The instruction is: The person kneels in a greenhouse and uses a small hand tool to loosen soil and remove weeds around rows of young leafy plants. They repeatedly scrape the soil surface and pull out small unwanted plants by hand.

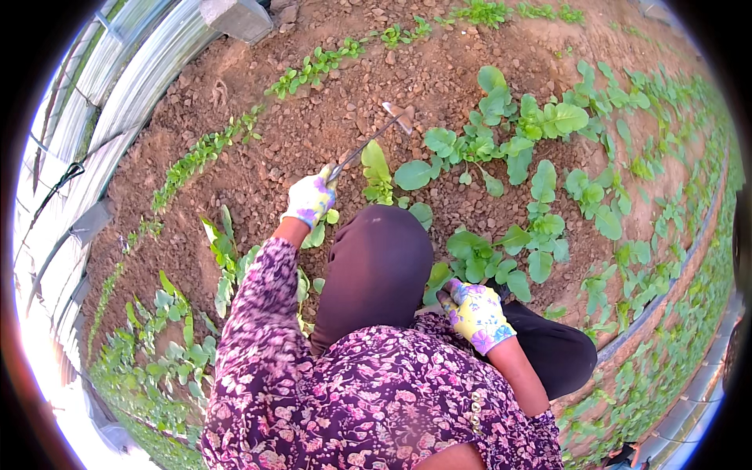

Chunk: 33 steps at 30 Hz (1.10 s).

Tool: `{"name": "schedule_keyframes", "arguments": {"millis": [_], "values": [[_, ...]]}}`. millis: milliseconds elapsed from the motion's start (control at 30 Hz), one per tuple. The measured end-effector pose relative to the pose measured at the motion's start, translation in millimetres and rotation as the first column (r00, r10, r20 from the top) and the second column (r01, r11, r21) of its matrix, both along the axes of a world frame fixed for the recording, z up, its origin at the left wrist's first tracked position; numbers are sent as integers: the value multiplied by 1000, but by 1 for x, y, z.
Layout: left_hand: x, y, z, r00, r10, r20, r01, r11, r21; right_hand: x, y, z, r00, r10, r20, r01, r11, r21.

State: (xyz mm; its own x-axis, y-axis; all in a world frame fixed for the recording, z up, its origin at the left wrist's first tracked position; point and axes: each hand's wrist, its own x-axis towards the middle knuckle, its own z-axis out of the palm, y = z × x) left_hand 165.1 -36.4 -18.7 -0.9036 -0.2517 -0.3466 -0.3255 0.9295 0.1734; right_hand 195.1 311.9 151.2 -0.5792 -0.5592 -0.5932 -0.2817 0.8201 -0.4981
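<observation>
My left hand (pixel 311 197), in a floral-patterned glove, is closed around the handle of a small hand hoe (pixel 399 117). The hoe's thin metal shaft slants up and right, and its blade lies at the crumbly brown soil (pixel 346 126). Just below the shaft, a leafy green plant (pixel 377 170) stands in front of my knee. My right hand (pixel 477 314), in a yellow floral glove with darker fingertips, rests by my thigh, close to the broad-leaved seedlings (pixel 470 249). Its fingers are bent, and whether they hold anything cannot be told.
Rows of small green seedlings (pixel 202 155) curve along the left and top. Denser leafy plants (pixel 546 120) grow to the right, beyond them a dark hose or pipe (pixel 658 302). Translucent plastic sheeting (pixel 147 82) and a concrete block (pixel 238 20) border the left side.
</observation>
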Motion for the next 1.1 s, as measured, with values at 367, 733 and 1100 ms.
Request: {"name": "schedule_keyframes", "arguments": {"millis": [367,733,1100], "values": [[-32,27,25,992,-28,-122,32,999,31,1,-4,-6,999,-35,-13,35,999,7],[-95,44,13,999,39,9,-40,992,118,0,-5,-7,999,-32,8,32,998,51],[-123,33,27,989,117,-89,-107,988,111,3,-3,-9,999,-46,2,46,998,37]]}}
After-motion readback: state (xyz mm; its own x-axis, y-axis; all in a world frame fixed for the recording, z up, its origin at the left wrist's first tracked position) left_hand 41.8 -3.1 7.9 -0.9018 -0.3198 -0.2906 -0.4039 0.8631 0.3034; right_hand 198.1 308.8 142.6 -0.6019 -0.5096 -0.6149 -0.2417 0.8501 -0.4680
